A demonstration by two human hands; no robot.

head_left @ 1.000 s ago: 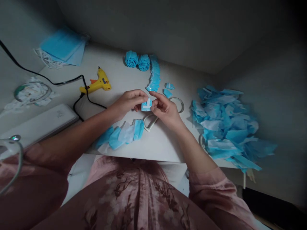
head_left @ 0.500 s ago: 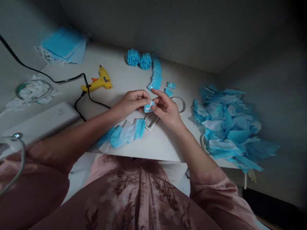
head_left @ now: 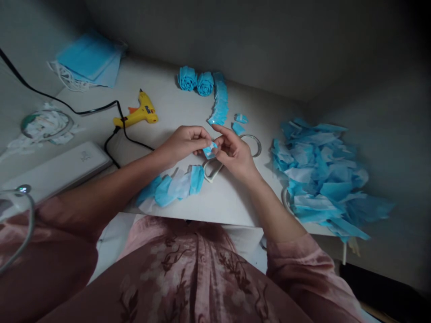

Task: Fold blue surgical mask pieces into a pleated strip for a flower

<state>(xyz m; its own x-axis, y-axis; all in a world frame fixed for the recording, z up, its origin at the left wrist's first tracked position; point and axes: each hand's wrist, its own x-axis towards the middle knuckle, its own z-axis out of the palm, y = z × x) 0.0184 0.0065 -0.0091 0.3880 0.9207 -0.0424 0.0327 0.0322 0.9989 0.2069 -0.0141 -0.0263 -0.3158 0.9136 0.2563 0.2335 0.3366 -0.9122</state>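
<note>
Between my two hands is a small blue-and-white fabric piece [head_left: 209,151], partly folded. My left hand [head_left: 186,142] pinches its upper left edge between thumb and fingertips. From the other side, my right hand [head_left: 235,154] grips it with the thumb, the index finger stretched out above. Scissors lie under my hands, one pale handle loop [head_left: 213,170] showing below and a grey ring [head_left: 252,144] to the right. Several cut blue and white fabric pieces [head_left: 173,186] lie just in front of my left wrist. Two small folded blue pieces [head_left: 238,128] rest beyond my right hand.
At the back stand two blue fabric roses [head_left: 195,81] beside a row of overlapping blue petals [head_left: 219,99]. A yellow glue gun [head_left: 139,112] with a black cord lies left, near stacked face masks [head_left: 89,58]. A heap of blue scraps [head_left: 323,175] covers the right side.
The fabric piece has tilted slightly between my fingers, its lower edge now slanting. My hands have stayed in nearly the same place.
</note>
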